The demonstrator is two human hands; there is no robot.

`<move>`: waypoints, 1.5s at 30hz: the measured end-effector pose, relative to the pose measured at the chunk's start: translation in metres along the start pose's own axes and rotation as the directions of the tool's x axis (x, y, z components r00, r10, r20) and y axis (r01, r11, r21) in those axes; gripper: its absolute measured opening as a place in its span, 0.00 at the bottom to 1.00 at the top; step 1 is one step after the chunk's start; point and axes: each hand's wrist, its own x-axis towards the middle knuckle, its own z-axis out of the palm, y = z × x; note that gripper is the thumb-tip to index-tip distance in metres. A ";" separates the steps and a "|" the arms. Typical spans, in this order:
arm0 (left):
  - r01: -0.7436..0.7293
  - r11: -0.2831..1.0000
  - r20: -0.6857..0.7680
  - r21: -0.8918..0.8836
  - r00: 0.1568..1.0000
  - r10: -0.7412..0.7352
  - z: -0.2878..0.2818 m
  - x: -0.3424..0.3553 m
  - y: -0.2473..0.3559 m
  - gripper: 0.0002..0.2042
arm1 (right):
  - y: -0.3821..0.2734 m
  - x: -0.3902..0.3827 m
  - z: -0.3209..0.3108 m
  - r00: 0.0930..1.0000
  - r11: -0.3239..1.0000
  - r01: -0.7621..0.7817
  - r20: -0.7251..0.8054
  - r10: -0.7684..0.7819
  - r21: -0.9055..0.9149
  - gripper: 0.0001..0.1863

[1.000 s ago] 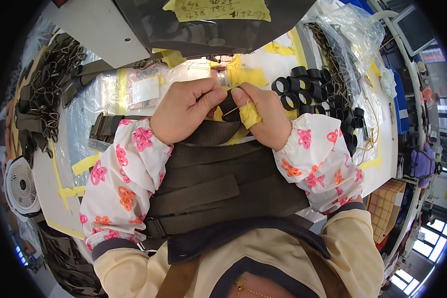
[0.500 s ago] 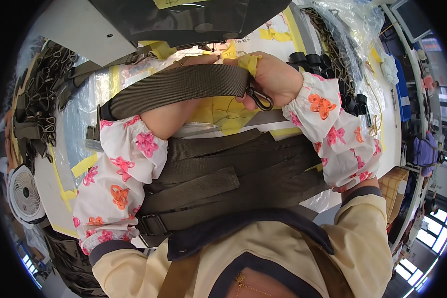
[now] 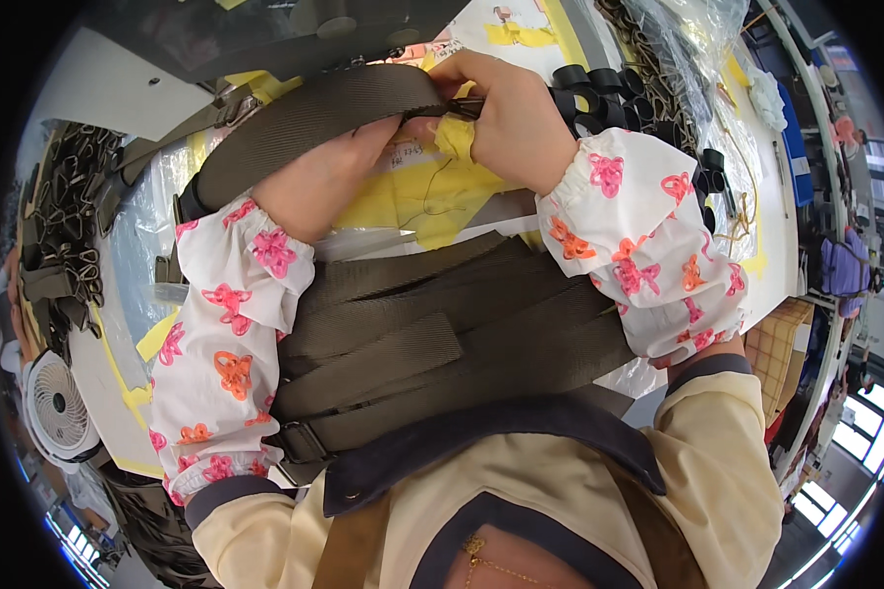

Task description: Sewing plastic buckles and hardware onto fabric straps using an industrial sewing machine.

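Above the desk (image 3: 776, 211), a wide olive webbing strap (image 3: 314, 123) arches between both hands. The right hand (image 3: 506, 123) is clamped on its end; the left hand (image 3: 329, 177) grips it from beneath. More folded straps (image 3: 432, 334) lie near the chest, black plastic rings (image 3: 599, 98) just beside the right hand.

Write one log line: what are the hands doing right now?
left hand: under olive webbing strap | right hand: pinching strap end | pile of straps: in lap
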 end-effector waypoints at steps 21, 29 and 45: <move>0.182 0.912 0.056 -0.369 0.983 -0.173 -0.010 -0.005 0.011 0.12 | 0.011 -0.002 0.010 0.874 0.820 0.472 0.051 -0.483 -0.324 0.12; 0.037 0.999 -0.064 -0.023 0.997 -0.039 -0.020 -0.007 0.016 0.08 | -0.015 -0.004 0.010 0.895 0.671 0.441 0.234 -0.380 -0.596 0.14; -0.101 0.995 -0.136 0.007 0.986 0.100 -0.014 0.006 -0.008 0.12 | -0.009 -0.013 0.012 0.923 0.765 0.348 0.055 -0.381 -0.542 0.15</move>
